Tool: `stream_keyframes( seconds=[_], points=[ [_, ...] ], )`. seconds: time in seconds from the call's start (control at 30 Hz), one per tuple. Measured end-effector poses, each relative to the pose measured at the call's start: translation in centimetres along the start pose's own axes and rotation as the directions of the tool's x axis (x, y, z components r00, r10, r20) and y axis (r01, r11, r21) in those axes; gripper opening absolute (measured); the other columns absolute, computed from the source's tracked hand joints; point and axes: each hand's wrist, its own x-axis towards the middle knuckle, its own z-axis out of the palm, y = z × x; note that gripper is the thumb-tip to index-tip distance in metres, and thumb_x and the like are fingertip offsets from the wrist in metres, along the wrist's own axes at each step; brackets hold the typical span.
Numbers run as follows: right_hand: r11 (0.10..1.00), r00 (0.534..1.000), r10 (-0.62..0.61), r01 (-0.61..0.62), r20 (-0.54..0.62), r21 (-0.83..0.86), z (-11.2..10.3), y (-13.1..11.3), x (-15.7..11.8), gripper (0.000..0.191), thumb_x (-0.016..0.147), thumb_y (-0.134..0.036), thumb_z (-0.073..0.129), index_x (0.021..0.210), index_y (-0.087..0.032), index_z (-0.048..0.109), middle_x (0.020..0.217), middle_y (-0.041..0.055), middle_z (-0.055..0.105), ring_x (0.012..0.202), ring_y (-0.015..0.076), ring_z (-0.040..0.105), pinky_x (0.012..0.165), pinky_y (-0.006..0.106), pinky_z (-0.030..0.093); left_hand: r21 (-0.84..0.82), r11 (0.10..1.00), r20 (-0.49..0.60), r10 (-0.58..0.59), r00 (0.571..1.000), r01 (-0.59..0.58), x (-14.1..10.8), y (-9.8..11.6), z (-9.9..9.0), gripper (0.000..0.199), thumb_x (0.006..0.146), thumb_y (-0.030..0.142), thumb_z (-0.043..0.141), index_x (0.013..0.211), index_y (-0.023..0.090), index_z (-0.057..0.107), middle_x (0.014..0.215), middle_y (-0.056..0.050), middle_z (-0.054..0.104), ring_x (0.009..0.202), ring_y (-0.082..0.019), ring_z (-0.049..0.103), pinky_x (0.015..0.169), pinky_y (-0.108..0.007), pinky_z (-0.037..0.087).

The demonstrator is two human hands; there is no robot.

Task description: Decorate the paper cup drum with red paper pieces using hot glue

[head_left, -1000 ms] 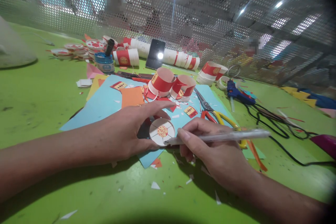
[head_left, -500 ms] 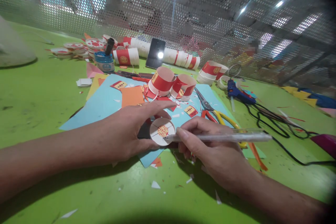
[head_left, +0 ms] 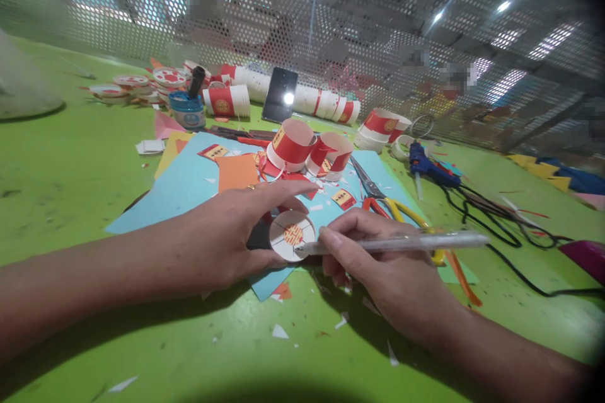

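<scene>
My left hand (head_left: 246, 227) curls round a small white paper disc (head_left: 280, 234), thumb below and fingers above. The disc has a red and yellow pattern at its centre and dark lines running out towards its rim. Pinched in my right hand (head_left: 373, 258) is a clear pen (head_left: 420, 242), its tip on the lower right part of the disc. Just beyond my hands, two cut paper cup pieces (head_left: 290, 148) with red bands stand on light blue paper (head_left: 174, 192). Scissors (head_left: 401, 211) with yellow and red handles lie beside my right hand.
A phone (head_left: 280, 93) leans on a row of paper cups (head_left: 309, 101) at the back. A blue glue gun (head_left: 432, 167) with a black cord lies to the right. A blue-labelled jar (head_left: 186, 112) stands back left, and paper scraps (head_left: 280, 332) litter the green table (head_left: 189, 359).
The pen has shifted slightly, its tip moving a little left and down on the disc, where a short dark mark shows near the lower edge. My left hand is nearly still.
</scene>
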Motion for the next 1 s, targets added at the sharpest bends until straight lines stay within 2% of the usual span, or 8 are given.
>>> stream_keyframes(
  seconds=[0.17, 0.37, 0.53, 0.8, 1.0],
  points=[
    [1.0, 1.0, -0.003, 0.003, -0.016, 0.012, 0.24, -0.05, 0.17, 0.022, 0.088, -0.033, 0.058, 0.073, -0.018, 0.06, 0.054, -0.0027, 0.06, 0.046, 0.0076, 0.053, 0.043, 0.019, 0.044, 0.017, 1.0, -0.003, 0.017, 1.0, -0.017, 0.02, 0.07, 0.11, 0.054, 0.084, 0.042, 0.062, 0.133, 0.026, 0.046, 0.125, -0.006, 0.064, 0.108, -0.025, 0.062, 0.077, -0.03, 0.053],
    [0.999, 1.0, 0.008, -0.008, -0.01, -0.039, 0.2, -0.1, 0.09, 0.024, 0.087, -0.035, 0.059, 0.071, -0.018, 0.06, 0.052, -0.0024, 0.059, 0.044, 0.0077, 0.051, 0.042, 0.019, 0.044, 0.035, 0.999, -0.001, 0.009, 1.0, -0.009, 0.11, 0.09, 0.15, 0.049, 0.084, 0.044, 0.062, 0.128, 0.025, 0.05, 0.12, -0.005, 0.066, 0.102, -0.023, 0.064, 0.08, -0.031, 0.053],
    [0.997, 1.0, 0.026, -0.026, 0.008, -0.076, 0.04, -0.09, 0.01, 0.024, 0.087, -0.035, 0.059, 0.07, -0.018, 0.061, 0.054, -0.0011, 0.062, 0.045, 0.0087, 0.053, 0.042, 0.02, 0.044, 0.021, 0.999, -0.007, 0.025, 1.0, -0.025, 0.0, 0.05, 0.19, 0.056, 0.084, 0.039, 0.063, 0.135, 0.027, 0.043, 0.127, -0.005, 0.063, 0.11, -0.024, 0.061, 0.085, -0.032, 0.052],
    [1.0, 1.0, 0.004, -0.005, 0.012, 0.014, 0.01, -0.22, 0.14, 0.022, 0.089, -0.033, 0.058, 0.073, -0.018, 0.061, 0.055, -0.002, 0.062, 0.047, 0.0088, 0.055, 0.046, 0.02, 0.047, 0.043, 0.998, -0.013, 0.044, 0.999, -0.043, -0.17, 0.35, 0.09, 0.058, 0.085, 0.04, 0.062, 0.138, 0.028, 0.041, 0.128, -0.006, 0.063, 0.111, -0.026, 0.061, 0.084, -0.033, 0.052],
    [1.0, 1.0, 0.005, -0.005, 0.007, 0.018, 0.19, -0.18, 0.23, 0.021, 0.089, -0.033, 0.059, 0.074, -0.018, 0.06, 0.055, -0.0027, 0.061, 0.047, 0.0074, 0.054, 0.045, 0.018, 0.045, 0.038, 0.998, -0.021, 0.05, 0.999, -0.049, -0.13, 0.27, 0.1, 0.059, 0.086, 0.041, 0.062, 0.139, 0.029, 0.041, 0.125, -0.005, 0.065, 0.106, -0.024, 0.063, 0.084, -0.032, 0.053]
  ],
)
